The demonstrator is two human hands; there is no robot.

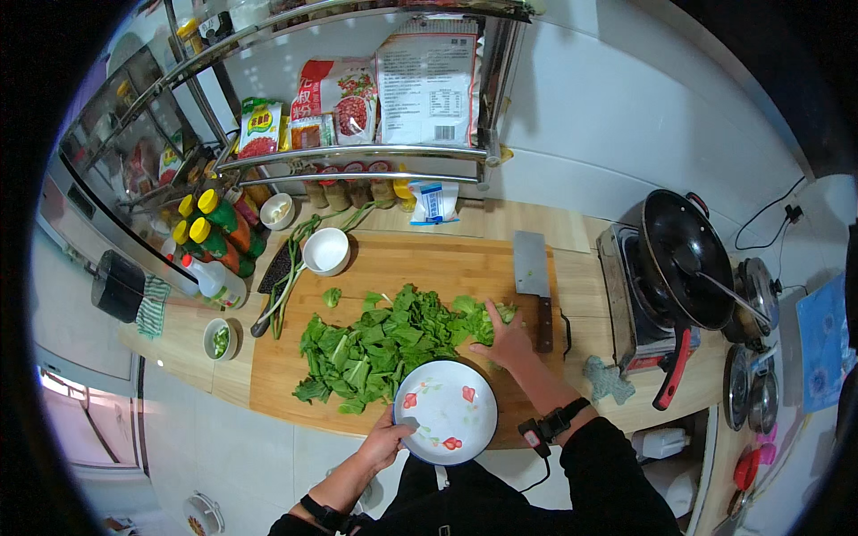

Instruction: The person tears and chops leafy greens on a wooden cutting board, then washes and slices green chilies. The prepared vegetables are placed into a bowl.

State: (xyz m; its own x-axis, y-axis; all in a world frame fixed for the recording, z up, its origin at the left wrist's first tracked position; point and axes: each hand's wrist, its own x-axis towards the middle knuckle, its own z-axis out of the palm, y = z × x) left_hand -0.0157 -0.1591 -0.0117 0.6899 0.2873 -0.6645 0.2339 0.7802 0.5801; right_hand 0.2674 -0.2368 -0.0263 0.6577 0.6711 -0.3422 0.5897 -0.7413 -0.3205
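Chopped leafy greens lie heaped across a wooden cutting board. My left hand grips the rim of a white plate with a dark blue edge and red floral prints. That plate is tilted over the board's front edge, close to my body. At the right end of the heap, my right hand spreads its fingers against the paler leaves. Just right of that hand lies a cleaver, its dark handle towards me. A white bowl stands at the board's back left, beside green onions.
A black wok with a ladle in it rests on a portable gas stove at right. Bottles with yellow caps and a small bowl of chopped green onion stand at left. A metal rack of seasoning packets overhangs the back.
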